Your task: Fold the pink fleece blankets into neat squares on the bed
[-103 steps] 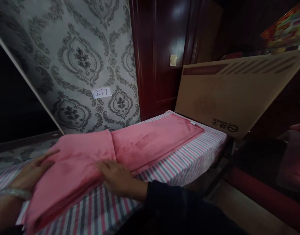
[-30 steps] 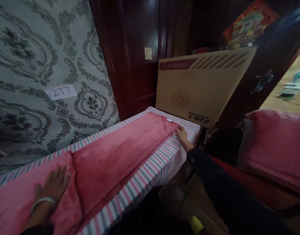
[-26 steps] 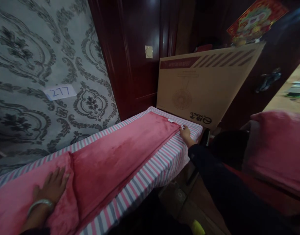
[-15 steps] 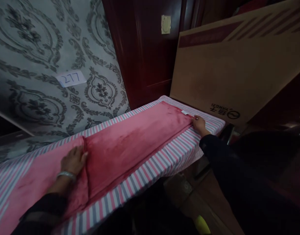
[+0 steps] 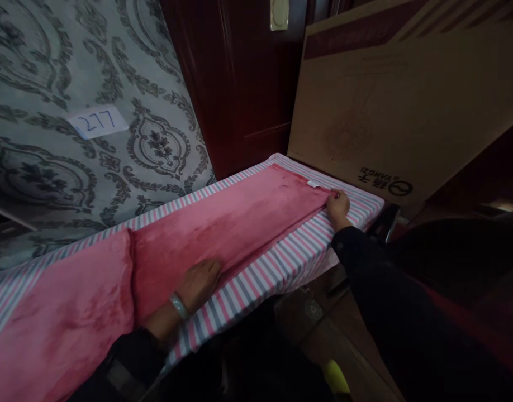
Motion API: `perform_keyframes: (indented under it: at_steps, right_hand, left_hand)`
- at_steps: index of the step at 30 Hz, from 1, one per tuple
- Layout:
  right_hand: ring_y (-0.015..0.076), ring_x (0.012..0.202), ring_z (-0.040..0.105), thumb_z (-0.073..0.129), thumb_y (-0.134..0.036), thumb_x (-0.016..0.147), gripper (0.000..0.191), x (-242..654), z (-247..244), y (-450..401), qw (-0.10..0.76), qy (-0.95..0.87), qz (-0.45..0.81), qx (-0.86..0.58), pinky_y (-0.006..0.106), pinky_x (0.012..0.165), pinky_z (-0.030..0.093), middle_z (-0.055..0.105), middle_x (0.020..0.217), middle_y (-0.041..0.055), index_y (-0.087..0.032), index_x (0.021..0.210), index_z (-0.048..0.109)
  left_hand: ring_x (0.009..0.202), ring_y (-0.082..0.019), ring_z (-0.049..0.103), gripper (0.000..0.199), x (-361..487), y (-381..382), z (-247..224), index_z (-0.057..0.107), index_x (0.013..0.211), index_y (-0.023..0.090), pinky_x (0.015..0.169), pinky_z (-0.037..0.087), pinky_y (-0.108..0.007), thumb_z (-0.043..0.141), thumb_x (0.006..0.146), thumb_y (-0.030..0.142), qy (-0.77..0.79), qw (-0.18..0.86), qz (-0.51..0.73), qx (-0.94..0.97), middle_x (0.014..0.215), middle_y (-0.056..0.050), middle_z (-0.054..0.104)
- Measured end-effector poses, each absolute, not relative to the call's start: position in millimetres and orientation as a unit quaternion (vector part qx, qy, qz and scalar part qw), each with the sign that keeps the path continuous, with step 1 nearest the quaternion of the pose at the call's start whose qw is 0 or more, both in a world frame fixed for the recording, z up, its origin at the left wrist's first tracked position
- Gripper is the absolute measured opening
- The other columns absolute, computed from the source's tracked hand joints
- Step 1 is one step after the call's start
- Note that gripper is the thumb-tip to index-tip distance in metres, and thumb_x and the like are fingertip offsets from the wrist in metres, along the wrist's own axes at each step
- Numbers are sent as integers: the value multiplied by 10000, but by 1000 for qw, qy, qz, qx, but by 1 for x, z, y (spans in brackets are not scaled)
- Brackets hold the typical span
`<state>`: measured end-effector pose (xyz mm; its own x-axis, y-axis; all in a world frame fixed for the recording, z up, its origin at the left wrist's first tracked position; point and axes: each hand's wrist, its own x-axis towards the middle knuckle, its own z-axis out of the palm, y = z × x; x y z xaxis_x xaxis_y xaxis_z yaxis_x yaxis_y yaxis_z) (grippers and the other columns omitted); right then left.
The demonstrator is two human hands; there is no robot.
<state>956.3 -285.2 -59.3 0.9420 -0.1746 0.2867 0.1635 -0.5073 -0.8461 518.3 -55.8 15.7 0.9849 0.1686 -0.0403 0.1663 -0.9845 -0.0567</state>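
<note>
A long pink plush blanket (image 5: pixel 223 223), with darker brushed patches, lies spread over a striped cloth. Its left part (image 5: pixel 80 279) forms a second layer with a thick edge across the blanket. My right hand (image 5: pixel 337 205) pinches the far right corner, near a small white label (image 5: pixel 313 183). At the middle of the blanket's near edge is my left hand (image 5: pixel 201 282), fingers together and curled on the fabric; their tips are partly hidden. A bracelet (image 5: pixel 179 306) circles the left wrist.
The pink, grey and white striped cloth (image 5: pixel 298 254) covers a narrow long surface. Patterned wallpaper (image 5: pixel 160 142) with a paper marked 277 (image 5: pixel 98 121) runs behind. A dark red door (image 5: pixel 248 84) and a large cardboard box (image 5: pixel 365 111) stand beyond the far end.
My left hand has moved right, from the layered part's edge to the blanket's near edge. My right hand stays at the far corner. The camera view has shifted slightly.
</note>
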Motion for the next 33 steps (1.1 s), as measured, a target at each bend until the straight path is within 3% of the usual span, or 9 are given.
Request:
perform_keyframes:
  at_steps: [12,20,28,33]
  right_hand:
    - [276,958,610,420,-241,825,457,956,-60,-282,509,17,-214,-833,416,904,464,700,1085,161,-98,1179,671]
    - [296,897,627,459,-381,855,542,947,-56,-280,496,-10,-197,-846,424,857,480,708,941,133,-101,1287,627]
    - [297,998,626,425,-245,825,553,944,-53,-280,468,-2,-202,-860,420,902,474,699,1114,164,-110,1336,587]
    - [304,1005,613,418,-220,845,523,942,-51,-279,441,10,-197,-876,430,914,459,692,1091,170,-107,1327,583]
  left_hand:
    - [1062,-268,643,296,516,-64,13,652,1149,177,928,497,-411,431,963,113,-95,41,53,-993,1143,-136,690]
    - [1104,-293,614,339,575,-89,35,595,1252,154,911,503,-428,404,973,126,-104,67,63,-990,1198,-158,638]
    - [1080,-268,624,338,639,-102,20,581,1264,172,866,510,-380,391,987,138,-49,57,72,-995,1165,-146,623]
    - [1086,-261,612,343,634,-105,12,580,1264,178,869,500,-370,425,965,112,-30,42,67,-996,1176,-137,632]
